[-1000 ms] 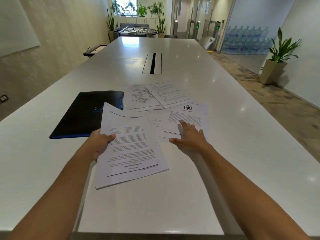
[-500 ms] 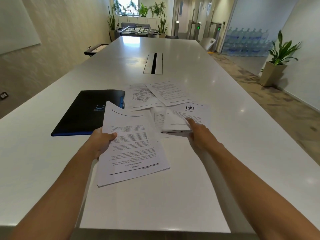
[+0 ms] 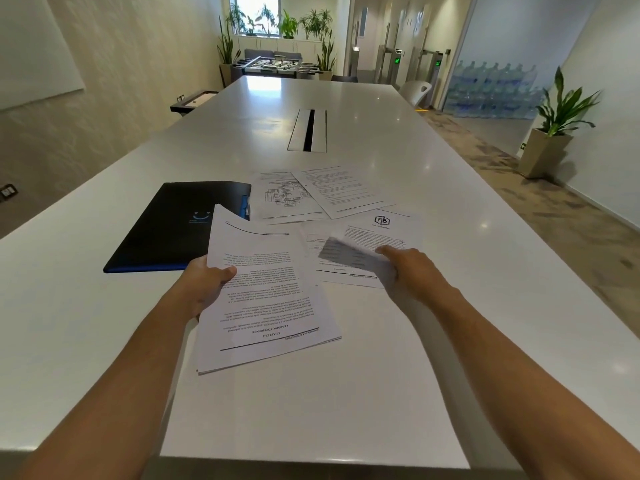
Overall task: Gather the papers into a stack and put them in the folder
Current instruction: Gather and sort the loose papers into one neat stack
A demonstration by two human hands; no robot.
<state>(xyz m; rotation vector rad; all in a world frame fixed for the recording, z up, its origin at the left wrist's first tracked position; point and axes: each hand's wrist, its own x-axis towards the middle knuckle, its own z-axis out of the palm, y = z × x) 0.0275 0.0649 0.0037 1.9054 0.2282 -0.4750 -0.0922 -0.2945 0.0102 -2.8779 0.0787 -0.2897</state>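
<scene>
My left hand (image 3: 207,285) grips a thin stack of printed papers (image 3: 263,299) by its left edge, holding it low over the white table (image 3: 104,306). My right hand (image 3: 410,268) pinches a single sheet (image 3: 349,256) and lifts it, blurred, off another page with a hexagon logo (image 3: 384,226). Two more sheets lie flat further back: one with a diagram (image 3: 282,197) and one with text (image 3: 341,194), overlapping. The black folder (image 3: 173,226) with a blue edge lies shut to the left of the papers.
A cable slot (image 3: 308,130) is set into the table's middle further back. The table's near edge is close below my arms. A potted plant (image 3: 554,133) stands on the floor at the right.
My right hand went from lying flat on the loose sheets to pinching one and pulling it up and toward me. The left hand's stack stayed about in place.
</scene>
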